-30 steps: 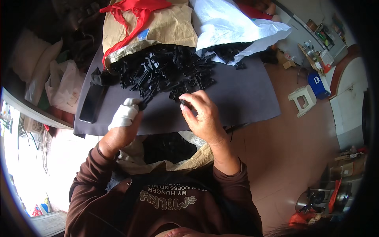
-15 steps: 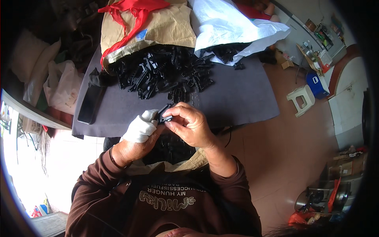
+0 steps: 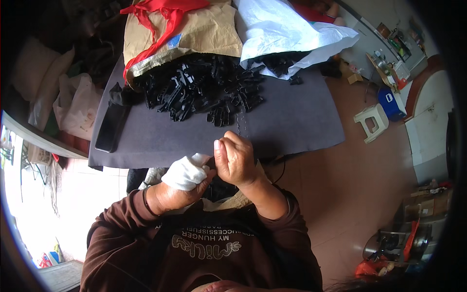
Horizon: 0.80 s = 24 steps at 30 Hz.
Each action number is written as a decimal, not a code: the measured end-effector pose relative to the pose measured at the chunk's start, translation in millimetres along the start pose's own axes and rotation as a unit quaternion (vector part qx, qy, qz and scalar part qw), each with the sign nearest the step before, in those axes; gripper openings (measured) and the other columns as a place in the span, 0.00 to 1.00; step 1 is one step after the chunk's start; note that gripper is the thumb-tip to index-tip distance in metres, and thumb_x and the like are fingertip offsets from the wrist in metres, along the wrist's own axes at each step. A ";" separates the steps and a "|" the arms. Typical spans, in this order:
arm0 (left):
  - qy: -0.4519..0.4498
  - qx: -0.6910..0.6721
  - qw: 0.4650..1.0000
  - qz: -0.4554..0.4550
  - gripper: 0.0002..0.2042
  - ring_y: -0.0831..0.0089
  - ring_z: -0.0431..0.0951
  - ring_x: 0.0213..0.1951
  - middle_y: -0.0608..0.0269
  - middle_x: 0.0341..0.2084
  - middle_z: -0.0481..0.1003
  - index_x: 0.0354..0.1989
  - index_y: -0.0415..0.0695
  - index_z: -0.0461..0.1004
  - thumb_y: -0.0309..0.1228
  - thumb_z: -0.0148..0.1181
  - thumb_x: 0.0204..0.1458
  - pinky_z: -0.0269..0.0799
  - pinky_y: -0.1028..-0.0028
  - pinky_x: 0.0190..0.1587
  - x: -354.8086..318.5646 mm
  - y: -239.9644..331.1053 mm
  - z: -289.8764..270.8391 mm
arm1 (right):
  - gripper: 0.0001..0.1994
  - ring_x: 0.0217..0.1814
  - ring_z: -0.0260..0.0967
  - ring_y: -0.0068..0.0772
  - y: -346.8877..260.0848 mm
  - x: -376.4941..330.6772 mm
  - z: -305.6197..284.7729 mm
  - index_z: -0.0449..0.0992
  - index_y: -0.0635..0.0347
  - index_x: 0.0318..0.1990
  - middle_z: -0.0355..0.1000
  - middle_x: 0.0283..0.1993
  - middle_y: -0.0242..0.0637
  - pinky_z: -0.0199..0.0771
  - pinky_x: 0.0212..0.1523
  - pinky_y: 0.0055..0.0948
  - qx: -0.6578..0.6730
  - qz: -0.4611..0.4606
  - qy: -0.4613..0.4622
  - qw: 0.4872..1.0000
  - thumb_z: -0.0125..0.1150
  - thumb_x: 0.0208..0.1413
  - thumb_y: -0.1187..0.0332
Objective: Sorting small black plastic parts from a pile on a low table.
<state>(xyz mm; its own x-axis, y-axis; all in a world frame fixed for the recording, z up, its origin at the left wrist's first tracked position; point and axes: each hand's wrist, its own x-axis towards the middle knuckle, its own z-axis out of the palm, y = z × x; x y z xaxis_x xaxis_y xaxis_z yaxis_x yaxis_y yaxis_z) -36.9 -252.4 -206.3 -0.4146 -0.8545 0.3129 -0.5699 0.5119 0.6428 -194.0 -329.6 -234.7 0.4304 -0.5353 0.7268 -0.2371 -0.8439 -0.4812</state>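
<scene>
My left hand (image 3: 187, 177), its fingers wrapped in a white glove or cloth, is closed low in front of the table's near edge. A dark bit of a black plastic part (image 3: 211, 163) shows at its fingertips; the remainder is hidden. Right beside it, my right hand (image 3: 236, 159) is curled with the thumb laid over the fingers, and whatever it grips is covered. Beyond both hands a heap of black plastic parts (image 3: 194, 90) spills from a brown paper sack (image 3: 204, 31) onto the grey cloth (image 3: 296, 117). More dark parts lie below my hands, in an open sack (image 3: 238, 200) at my lap.
A white sack (image 3: 277, 34) with black parts at its mouth lies at the far right of the table. Red cloth (image 3: 168, 12) drapes over the brown sack. A phone (image 3: 109, 129) rests at the left edge. A cream stool (image 3: 372, 122) and blue box (image 3: 391, 104) stand on the right.
Both hands have come down nearer my body. The right hand has changed from a finger pinch on the black plastic part to a curled fist, and the part is now mostly hidden.
</scene>
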 end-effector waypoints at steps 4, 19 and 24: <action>0.053 0.013 0.999 -0.003 0.04 0.53 0.72 0.26 0.52 0.27 0.72 0.29 0.38 0.71 0.24 0.58 0.51 0.67 0.63 0.26 -2.3 -4.9 8.6 | 0.13 0.20 0.60 0.40 7.0 -0.9 5.6 0.67 0.65 0.23 0.60 0.21 0.41 0.60 0.21 0.34 0.061 0.013 0.010 0.998 0.50 0.60 0.70; 0.125 0.346 0.929 -0.045 0.09 0.56 0.75 0.36 0.54 0.33 0.74 0.36 0.41 0.72 0.33 0.58 0.49 0.73 0.63 0.35 41.2 -82.3 -49.3 | 0.11 0.40 0.69 0.42 26.7 16.7 -13.1 0.74 0.60 0.41 0.70 0.36 0.38 0.71 0.42 0.35 -0.217 0.071 -0.076 0.971 0.62 0.51 0.69; 0.149 0.327 0.919 -0.163 0.06 0.54 0.76 0.36 0.56 0.32 0.74 0.36 0.47 0.74 0.28 0.51 0.52 0.74 0.63 0.36 44.1 -81.8 -29.9 | 0.11 0.40 0.69 0.41 36.8 10.8 -15.6 0.74 0.59 0.40 0.70 0.35 0.38 0.71 0.42 0.36 -0.251 0.085 -0.091 0.960 0.63 0.47 0.72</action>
<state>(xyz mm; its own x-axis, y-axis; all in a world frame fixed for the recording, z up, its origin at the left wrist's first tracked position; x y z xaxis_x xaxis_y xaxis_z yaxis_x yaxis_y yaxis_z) 12.6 -334.5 -224.1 0.0105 -0.9085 0.4178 -0.9741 0.0850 0.2093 -211.6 -367.0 -236.8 0.4829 -0.6905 0.5385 -0.6877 -0.6798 -0.2549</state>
